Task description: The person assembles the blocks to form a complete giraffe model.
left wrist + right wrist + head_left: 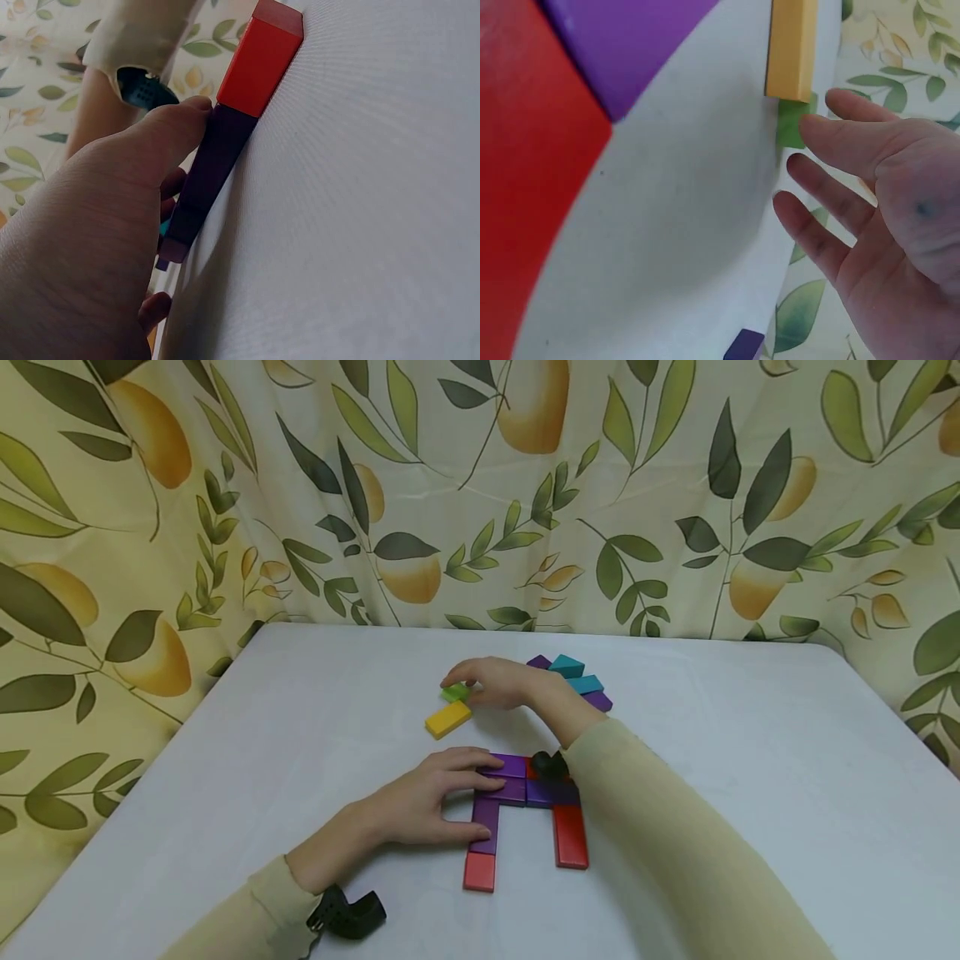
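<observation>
In the head view my left hand [427,793] rests on the purple blocks, fingers spread over the upper purple block [510,766] and thumb touching the upright purple block [485,827]. The left wrist view shows that thumb beside the joint between a purple block [214,161] and a red block [261,64]. Farther back, my right hand [498,683] has thumb and index finger on either side of a small green block [455,693]; its other fingers extend apart in the right wrist view. A yellow block [447,720] lies just in front of the green one.
The laid-out figure also has a light red block [479,872] and a longer red block [572,837] as its lower ends. Behind the right wrist lie teal blocks [567,666] and purple blocks [598,701]. A patterned curtain [480,510] hangs beyond the white table [750,735].
</observation>
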Action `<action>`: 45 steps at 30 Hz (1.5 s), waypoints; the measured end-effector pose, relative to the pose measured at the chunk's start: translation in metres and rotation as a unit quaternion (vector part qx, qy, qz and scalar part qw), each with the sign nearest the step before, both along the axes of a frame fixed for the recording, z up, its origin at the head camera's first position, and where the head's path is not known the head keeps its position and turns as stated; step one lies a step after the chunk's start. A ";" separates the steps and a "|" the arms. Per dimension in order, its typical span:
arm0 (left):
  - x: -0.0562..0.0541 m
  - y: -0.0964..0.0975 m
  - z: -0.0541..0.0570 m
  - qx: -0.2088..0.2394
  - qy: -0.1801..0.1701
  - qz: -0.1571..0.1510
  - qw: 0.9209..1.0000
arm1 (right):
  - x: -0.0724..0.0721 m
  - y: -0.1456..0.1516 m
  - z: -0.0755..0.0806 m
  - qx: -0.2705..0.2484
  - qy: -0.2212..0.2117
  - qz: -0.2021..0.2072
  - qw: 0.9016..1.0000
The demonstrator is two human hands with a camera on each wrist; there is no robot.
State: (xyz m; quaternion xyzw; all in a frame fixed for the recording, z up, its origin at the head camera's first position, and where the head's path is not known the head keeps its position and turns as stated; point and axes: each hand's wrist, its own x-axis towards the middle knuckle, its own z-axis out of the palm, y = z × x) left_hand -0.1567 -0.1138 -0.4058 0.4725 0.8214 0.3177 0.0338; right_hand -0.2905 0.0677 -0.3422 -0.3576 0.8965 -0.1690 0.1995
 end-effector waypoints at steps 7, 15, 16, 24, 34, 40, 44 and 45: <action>0.002 -0.001 -0.002 -0.001 -0.009 0.004 1.000 | 0.000 -0.006 -0.006 0.015 0.031 0.021 0.999; 0.001 0.000 -0.005 0.002 -0.003 -0.001 1.000 | -0.001 -0.004 -0.009 0.023 0.054 0.024 0.998; 0.001 0.000 -0.004 0.000 -0.005 0.001 1.000 | -0.001 -0.003 -0.010 0.023 0.055 0.021 0.998; 0.001 0.000 -0.002 -0.016 -0.027 0.012 0.999 | 0.001 0.006 -0.004 0.002 0.046 -0.017 0.999; 0.002 0.001 0.000 -0.023 -0.036 0.018 0.999 | 0.021 0.032 0.012 -0.043 0.077 0.001 0.996; 0.002 0.001 0.001 -0.027 -0.037 0.019 0.999 | 0.045 0.049 0.022 -0.048 0.088 0.001 0.995; 0.001 0.001 0.001 -0.025 -0.032 0.016 0.999 | 0.062 0.061 0.027 -0.054 0.106 0.023 0.993; 0.001 0.001 0.000 -0.024 -0.030 0.016 0.999 | 0.067 0.064 0.028 -0.055 0.111 0.026 0.992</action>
